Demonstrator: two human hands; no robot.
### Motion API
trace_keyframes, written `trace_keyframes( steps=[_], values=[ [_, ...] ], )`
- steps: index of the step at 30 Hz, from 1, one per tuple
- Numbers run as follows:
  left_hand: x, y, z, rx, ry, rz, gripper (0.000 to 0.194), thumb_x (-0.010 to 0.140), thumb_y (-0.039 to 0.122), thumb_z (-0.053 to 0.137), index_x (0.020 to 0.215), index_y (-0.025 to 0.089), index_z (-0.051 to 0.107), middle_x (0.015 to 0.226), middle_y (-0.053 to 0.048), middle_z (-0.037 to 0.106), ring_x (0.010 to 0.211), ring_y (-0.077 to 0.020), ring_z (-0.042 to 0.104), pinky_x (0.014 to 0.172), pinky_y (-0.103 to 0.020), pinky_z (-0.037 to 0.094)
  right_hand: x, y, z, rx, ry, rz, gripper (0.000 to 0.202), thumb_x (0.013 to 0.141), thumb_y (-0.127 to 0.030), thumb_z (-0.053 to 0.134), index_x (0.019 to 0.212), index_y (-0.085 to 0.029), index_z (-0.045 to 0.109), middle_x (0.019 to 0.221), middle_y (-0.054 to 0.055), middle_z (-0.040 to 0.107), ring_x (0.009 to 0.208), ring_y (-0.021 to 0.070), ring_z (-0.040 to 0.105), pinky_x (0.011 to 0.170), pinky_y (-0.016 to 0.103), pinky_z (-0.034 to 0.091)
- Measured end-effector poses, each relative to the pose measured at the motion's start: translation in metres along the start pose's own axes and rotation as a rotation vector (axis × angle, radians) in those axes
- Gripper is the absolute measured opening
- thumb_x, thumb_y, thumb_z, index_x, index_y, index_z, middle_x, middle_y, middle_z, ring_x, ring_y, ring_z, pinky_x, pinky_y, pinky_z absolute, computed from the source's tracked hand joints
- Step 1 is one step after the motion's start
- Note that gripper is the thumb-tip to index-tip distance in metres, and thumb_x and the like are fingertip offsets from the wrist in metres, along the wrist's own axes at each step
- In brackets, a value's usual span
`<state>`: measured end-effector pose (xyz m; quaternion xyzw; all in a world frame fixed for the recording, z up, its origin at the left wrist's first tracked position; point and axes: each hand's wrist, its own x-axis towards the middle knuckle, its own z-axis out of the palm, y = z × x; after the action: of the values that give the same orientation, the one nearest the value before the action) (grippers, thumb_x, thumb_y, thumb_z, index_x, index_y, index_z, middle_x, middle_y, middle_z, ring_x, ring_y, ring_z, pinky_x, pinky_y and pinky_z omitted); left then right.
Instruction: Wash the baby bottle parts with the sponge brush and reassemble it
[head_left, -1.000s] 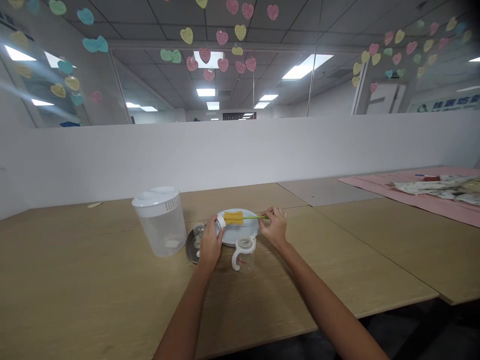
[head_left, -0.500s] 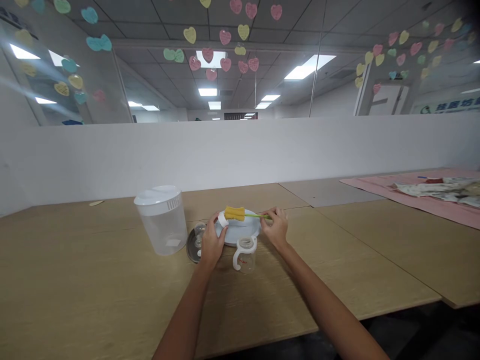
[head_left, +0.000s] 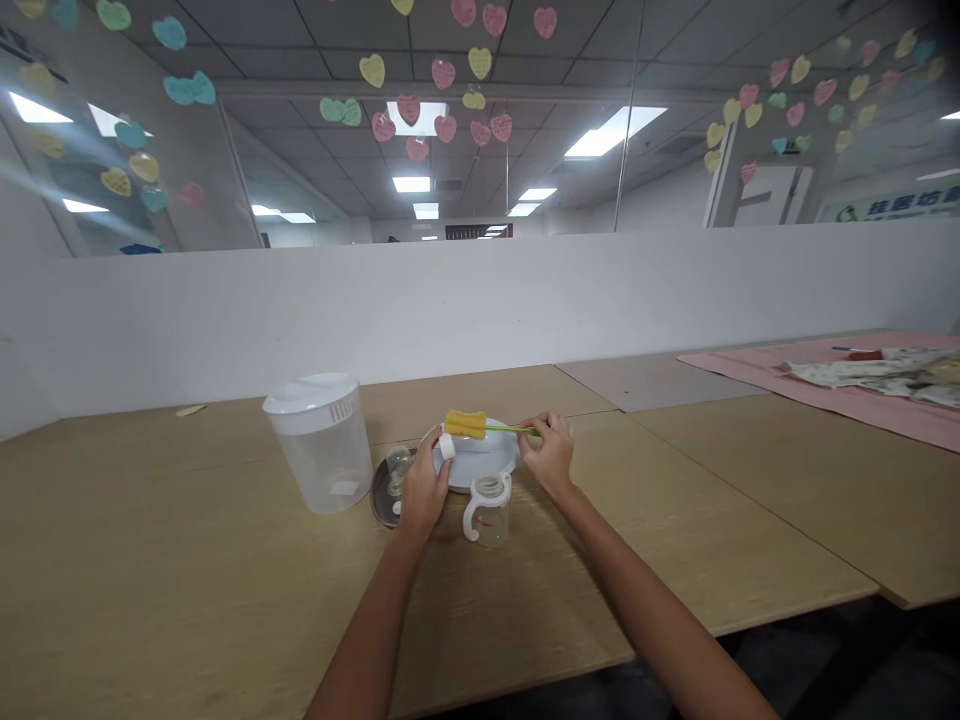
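Observation:
My left hand [head_left: 425, 487] pinches a small white ring-shaped cap [head_left: 448, 446] over the left side of a pale blue-white bowl [head_left: 487, 458]. In my right hand [head_left: 549, 455] is the thin green handle of a brush with a yellow sponge head [head_left: 465, 424]. The sponge lies level, just above the cap; whether they touch is hard to tell. Below the bowl stands a clear bottle [head_left: 491, 520] with a white handled collar and an uncovered mouth. A clear dome with a teat [head_left: 397, 466] rests on a dark round tray [head_left: 381, 502], partly behind my left hand.
A translucent bucket with a white lid [head_left: 322, 440] stands left of the tray. At the far right, cloths [head_left: 862, 374] lie on a pink sheet [head_left: 739, 365]. A white wall [head_left: 450, 310] runs behind the wooden table [head_left: 187, 570].
The white cap has turned in my left hand and come off the end of the sponge, now sitting just below it. The whole view has shifted slightly.

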<state>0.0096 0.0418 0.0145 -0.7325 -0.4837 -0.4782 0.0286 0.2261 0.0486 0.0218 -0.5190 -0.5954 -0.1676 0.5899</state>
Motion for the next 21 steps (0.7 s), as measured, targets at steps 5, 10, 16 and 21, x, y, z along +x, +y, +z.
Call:
trace_keyframes(
  steps=[5, 10, 16, 21],
  values=[
    [0.0, 0.002, 0.0, -0.028, 0.059, -0.018, 0.042, 0.084, 0.027, 0.048, 0.125, 0.018, 0.042, 0.118, -0.011, 0.058, 0.108, -0.0224, 0.056, 0.091, -0.037, 0.046, 0.001, 0.001, 0.0, -0.06, 0.001, -0.016, 0.009, 0.071, -0.021, 0.054, 0.071, -0.02, 0.063, 0.075, 0.002, 0.054, 0.076, 0.0177, 0.047, 0.071, 0.031, 0.028],
    [0.004, 0.003, -0.005, -0.04, 0.167, -0.047, 0.042, 0.085, 0.028, 0.047, 0.125, 0.018, 0.041, 0.119, -0.012, 0.057, 0.109, -0.023, 0.055, 0.092, -0.038, 0.044, -0.001, -0.001, -0.001, -0.067, -0.031, -0.062, 0.008, 0.069, -0.018, 0.055, 0.07, -0.019, 0.062, 0.074, 0.002, 0.052, 0.077, 0.0173, 0.046, 0.071, 0.031, 0.029],
    [0.007, 0.007, -0.013, 0.008, 0.221, -0.024, 0.035, 0.082, 0.021, 0.045, 0.117, 0.02, 0.047, 0.117, -0.009, 0.054, 0.112, -0.0221, 0.05, 0.097, -0.036, 0.04, -0.003, -0.008, -0.003, -0.02, -0.048, -0.08, 0.008, 0.07, -0.019, 0.054, 0.072, -0.019, 0.062, 0.075, 0.002, 0.051, 0.077, 0.0172, 0.046, 0.072, 0.031, 0.029],
    [0.005, 0.0, -0.018, 0.126, 0.271, -0.197, 0.041, 0.08, 0.03, 0.05, 0.118, 0.018, 0.042, 0.108, -0.01, 0.054, 0.102, -0.0244, 0.054, 0.087, -0.037, 0.044, -0.003, -0.009, -0.003, -0.037, -0.036, -0.096, 0.008, 0.071, -0.02, 0.054, 0.071, -0.019, 0.062, 0.074, 0.002, 0.052, 0.076, 0.0175, 0.046, 0.071, 0.031, 0.029]
  ],
)
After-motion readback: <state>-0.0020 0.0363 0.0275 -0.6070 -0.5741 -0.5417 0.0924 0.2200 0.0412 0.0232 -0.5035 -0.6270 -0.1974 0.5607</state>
